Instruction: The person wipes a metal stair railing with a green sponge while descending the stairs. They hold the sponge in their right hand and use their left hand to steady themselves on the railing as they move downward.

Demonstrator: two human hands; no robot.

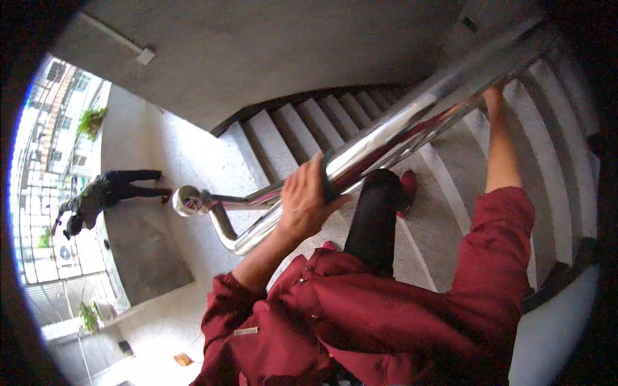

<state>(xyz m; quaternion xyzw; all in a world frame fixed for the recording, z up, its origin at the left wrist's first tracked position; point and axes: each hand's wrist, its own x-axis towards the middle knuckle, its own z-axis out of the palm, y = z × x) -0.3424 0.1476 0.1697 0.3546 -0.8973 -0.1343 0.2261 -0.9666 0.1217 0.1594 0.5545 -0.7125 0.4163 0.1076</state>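
A shiny stainless steel handrail (pixel 372 149) runs diagonally from the lower left to the upper right in front of me. Its near end bends and carries a polished metal ball finial (pixel 187 200). My left hand (pixel 305 199) lies around the rail near this end, thumb to the right, with a dark green pad or cloth (pixel 330 178) held against the metal. Farther up, my right hand (pixel 493 99) grips the rail's lower edge; its fingers are partly hidden and blurred. Thinner metal tubes run below the main rail.
Stone steps (pixel 299 128) curve beyond the rail, and curved steps (pixel 536 120) lie to the right. My black-trousered leg (pixel 374 217) stands beneath the rail. A person in dark clothes (pixel 104 193) is by a barred window opening at left. A low wall (pixel 145 241) borders the landing.
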